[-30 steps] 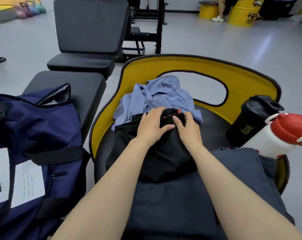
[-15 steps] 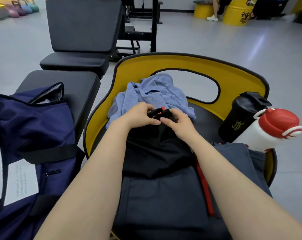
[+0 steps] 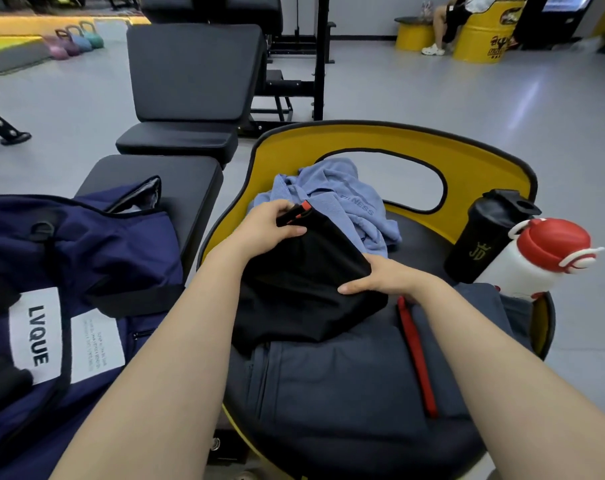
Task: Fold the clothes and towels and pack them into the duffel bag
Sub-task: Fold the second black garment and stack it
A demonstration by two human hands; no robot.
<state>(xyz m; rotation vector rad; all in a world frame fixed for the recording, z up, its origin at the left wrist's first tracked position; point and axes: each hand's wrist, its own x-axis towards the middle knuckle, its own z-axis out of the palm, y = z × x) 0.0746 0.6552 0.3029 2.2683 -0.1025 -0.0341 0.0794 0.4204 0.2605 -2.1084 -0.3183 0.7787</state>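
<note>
Black shorts (image 3: 304,282), bunched on the round black seat (image 3: 422,244) of a yellow-backed chair (image 3: 484,168), gripped at both ends; left hand (image 3: 269,225) curled round the far edge with its red-trimmed band, thumb on top of the cloth; right hand (image 3: 384,277) clamped on the near right side, thumb laid along the fabric, fingers tucked beneath and out of sight; both forearms reaching in from the lower edge of the view, wrists nearly level.

Beyond the shorts and partly beneath them, a crumpled blue towel (image 3: 342,199) against the chair's back; nearer, under the shorts' near edge, a dark grey garment (image 3: 346,375) spread flat, with a red strip (image 3: 417,355) lying across it on the right.

On the seat's right rim, a black shaker bottle (image 3: 488,233) upright, a white bottle with a red cap (image 3: 543,251) leaning just beside it.

To the left, a navy duffel bag (image 3: 69,271) with a white label, mouth gaping, resting on a black padded bench (image 3: 186,181); behind that, a second bench with its backrest (image 3: 193,71) raised.

All on a pale grey gym floor (image 3: 467,109); coloured kettlebells (image 3: 74,41) at far left, yellow drums (image 3: 481,32) and a seated person at far right.
</note>
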